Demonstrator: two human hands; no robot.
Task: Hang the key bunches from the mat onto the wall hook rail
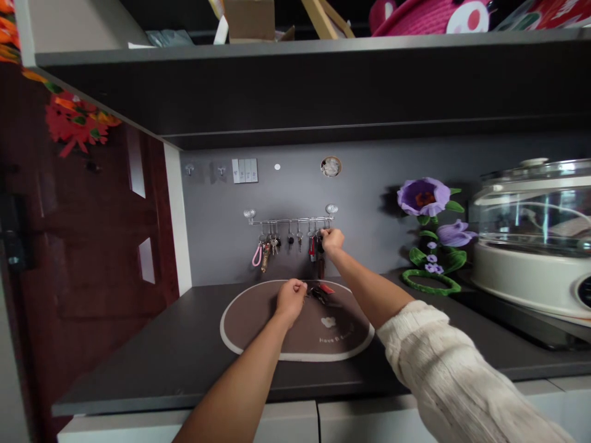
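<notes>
My left hand [290, 298] is closed in a pinch just above the brown oval mat [258, 320]. A bunch of dark keys with a red tag [322, 293] extends to the right from its fingertips. Higher up, my right hand [333, 240] reaches the right end of a clear hook rail [295, 221] on the wall, its fingers pinched together; what they grip is hidden. Right beside those fingertips hang a dark fob with a brown strap [321, 266] and a red key holder [311, 247]. Further left on the rail hang several keys [274, 245] and a pink loop strap [257, 255].
A dark shelf [323, 86] overhangs the counter [152, 351]. To the right stand purple crocheted flowers [423, 197] on a green ring base and a white appliance with a clear lid [530, 264]. A dark red door [92, 258] is at left.
</notes>
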